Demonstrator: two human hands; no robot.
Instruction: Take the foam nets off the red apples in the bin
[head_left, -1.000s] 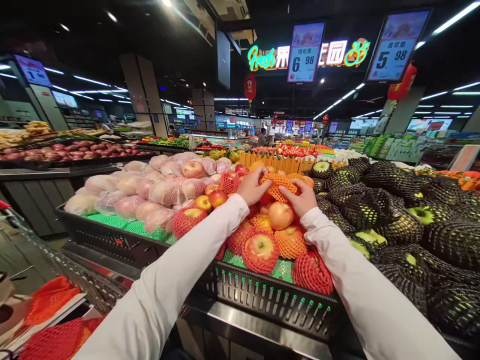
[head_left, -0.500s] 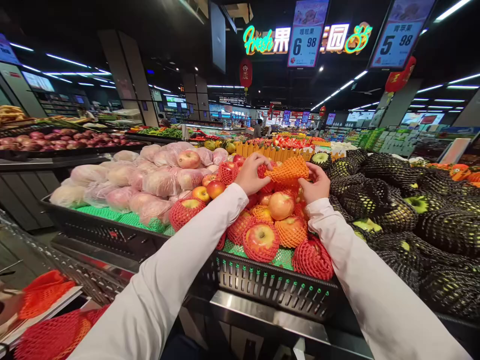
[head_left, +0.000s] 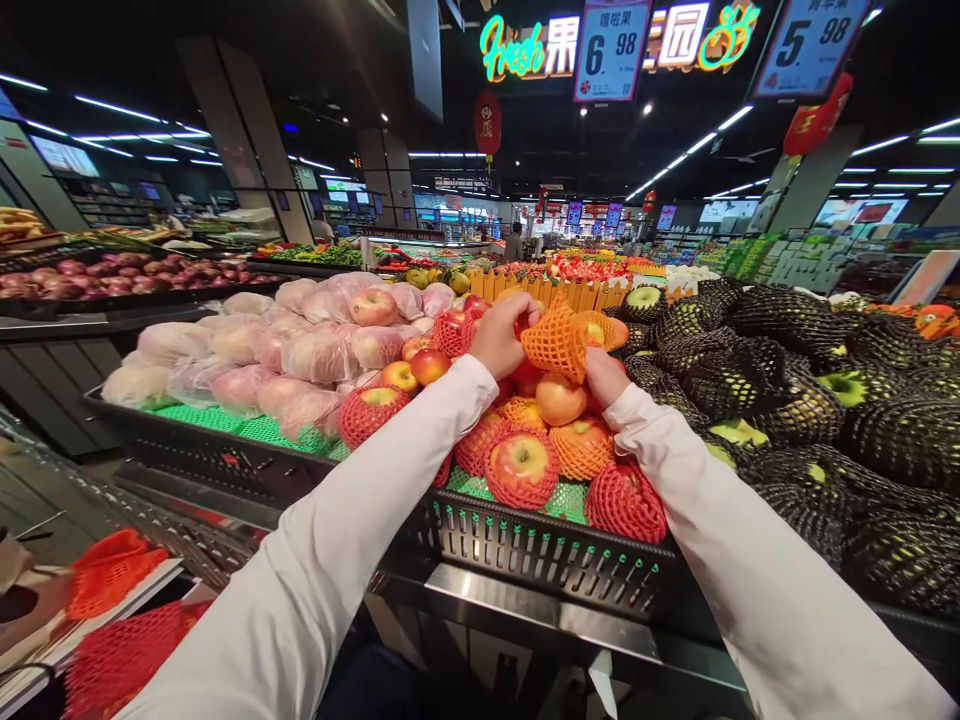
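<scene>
An orange foam net (head_left: 555, 340) is stretched between my two hands above the apple pile. My left hand (head_left: 501, 338) is closed on its left end. My right hand (head_left: 606, 370) grips an apple (head_left: 592, 332) at the net's right end, with the apple partly inside the net. Right below are a bare apple (head_left: 560, 399) and several apples in red or orange nets, one being a red-netted apple (head_left: 523, 468) at the front. They lie on green mesh in a black basket (head_left: 547, 555).
Plastic-wrapped pale pink fruit (head_left: 319, 355) fills the left of the display. Green fruit in black nets (head_left: 772, 360) is heaped on the right. Loose red nets (head_left: 127, 650) lie at the lower left beside an orange-red net (head_left: 116, 570). Price signs (head_left: 611, 50) hang above.
The orange net has gone from lying sideways to opened out, and an apple now shows at its right end. My right hand has turned around the apple. The view has tilted down slightly.
</scene>
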